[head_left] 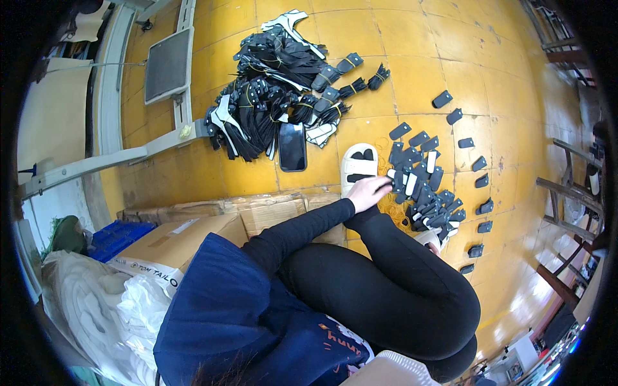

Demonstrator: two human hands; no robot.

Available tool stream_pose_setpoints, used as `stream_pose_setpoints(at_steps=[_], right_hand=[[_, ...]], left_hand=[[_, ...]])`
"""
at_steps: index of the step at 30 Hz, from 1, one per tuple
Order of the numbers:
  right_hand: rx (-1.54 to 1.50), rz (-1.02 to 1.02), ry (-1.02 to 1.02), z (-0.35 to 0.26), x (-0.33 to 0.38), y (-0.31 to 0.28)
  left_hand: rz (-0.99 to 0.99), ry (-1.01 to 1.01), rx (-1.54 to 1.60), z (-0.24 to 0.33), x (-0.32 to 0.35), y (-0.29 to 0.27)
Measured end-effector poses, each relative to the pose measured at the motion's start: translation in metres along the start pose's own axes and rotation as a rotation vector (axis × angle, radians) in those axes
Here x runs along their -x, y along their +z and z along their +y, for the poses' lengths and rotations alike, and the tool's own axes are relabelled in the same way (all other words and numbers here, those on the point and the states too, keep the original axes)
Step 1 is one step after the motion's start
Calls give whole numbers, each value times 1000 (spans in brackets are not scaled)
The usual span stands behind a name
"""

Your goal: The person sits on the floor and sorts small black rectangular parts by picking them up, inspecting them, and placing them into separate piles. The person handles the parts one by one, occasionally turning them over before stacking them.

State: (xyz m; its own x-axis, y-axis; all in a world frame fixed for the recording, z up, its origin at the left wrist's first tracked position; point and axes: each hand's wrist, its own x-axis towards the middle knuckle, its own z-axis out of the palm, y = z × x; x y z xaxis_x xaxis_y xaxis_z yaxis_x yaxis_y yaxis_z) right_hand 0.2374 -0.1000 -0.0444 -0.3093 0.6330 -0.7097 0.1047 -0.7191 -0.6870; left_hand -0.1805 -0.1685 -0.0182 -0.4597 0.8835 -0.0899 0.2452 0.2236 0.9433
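Note:
My left hand reaches over the white slide sandal to the near-left edge of a heap of small black tabs. Its fingers are curled together, with something dark at their tips that is too small to make out. Some tabs in the heap show white faces. Thin yellow rubber bands lie loose beside and under the heap. Past my bent knee, a bit of skin shows at the heap's near edge, probably my right hand. My leg hides most of it, so its grip is unclear.
Banded black bundles with white pieces are piled far left, beside a dark phone. Small tab stacks form a curved row on the right. Cardboard boxes and a metal frame stand left, wooden stools far right.

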Motion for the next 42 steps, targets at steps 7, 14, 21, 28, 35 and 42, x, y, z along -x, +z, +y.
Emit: stream_pose_setpoints(at_steps=[7,14,21,28,35,42], right_hand=[[165,94,1,11,-4,-24],[93,31,-3,30,-13,-27],[126,41,42,22,-14,-33],[53,55,17,18,-9,-21],[-19,68,43,19,-11,-27],[41,37,20,23,-11,-19]], left_hand=[[800,-175,-85,-51,-58,-103],[478,-287,-476,-107,-51,-165],[448,-217,-637,-107,-40,-140],[498,-242,-604,-105,-41,-132],[489,-206,-564,-108,-40,-134],[504,-406,-626,-94,-38,-134]])
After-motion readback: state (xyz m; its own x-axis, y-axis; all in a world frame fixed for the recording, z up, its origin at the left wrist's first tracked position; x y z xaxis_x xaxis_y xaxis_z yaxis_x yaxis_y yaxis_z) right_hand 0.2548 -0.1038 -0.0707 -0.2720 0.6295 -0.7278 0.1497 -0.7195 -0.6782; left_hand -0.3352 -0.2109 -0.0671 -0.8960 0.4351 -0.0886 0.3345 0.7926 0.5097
